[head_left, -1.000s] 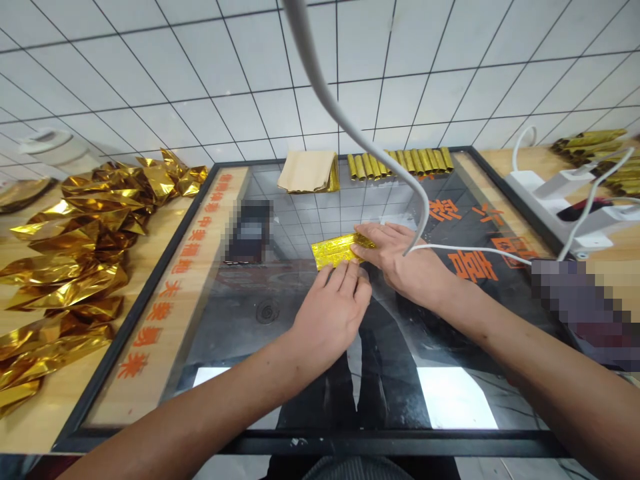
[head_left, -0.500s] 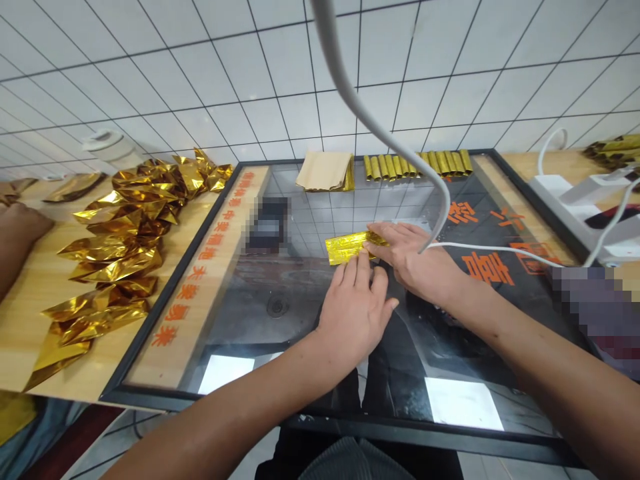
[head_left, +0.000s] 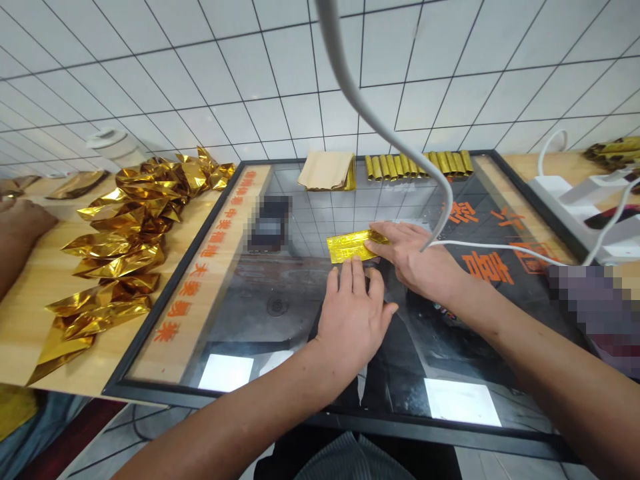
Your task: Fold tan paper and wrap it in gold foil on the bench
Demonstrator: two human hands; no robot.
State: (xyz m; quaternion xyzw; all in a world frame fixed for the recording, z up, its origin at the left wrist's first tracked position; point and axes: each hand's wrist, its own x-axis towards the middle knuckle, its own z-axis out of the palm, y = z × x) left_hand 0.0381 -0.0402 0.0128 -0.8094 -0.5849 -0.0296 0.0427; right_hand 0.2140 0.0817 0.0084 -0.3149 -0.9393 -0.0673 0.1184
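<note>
A small folded strip of gold foil paper [head_left: 349, 247] lies on the glass top, crosswise in front of me. My right hand [head_left: 423, 260] is closed at its right end, thumb and fingers on the foil and covering that end. My left hand [head_left: 353, 307] lies palm down with fingers stretched out, the fingertips at the strip's near edge. Behind the strip, at the far edge of the glass, stand a stack of foil paper sheets [head_left: 326, 169] with the tan side up and a row of gold paper rolls [head_left: 391, 167].
Shiny folded gold foil pieces [head_left: 123, 250] are heaped on the wooden table to the left, near another person's hand [head_left: 25, 220]. A phone [head_left: 270, 223] is left of the strip. A white cable [head_left: 387, 133] hangs before me, and a power strip [head_left: 575, 200] is at right.
My left fingers have drawn back a little toward me, baring more of the strip's near edge. The right hand stays at the strip's right end.
</note>
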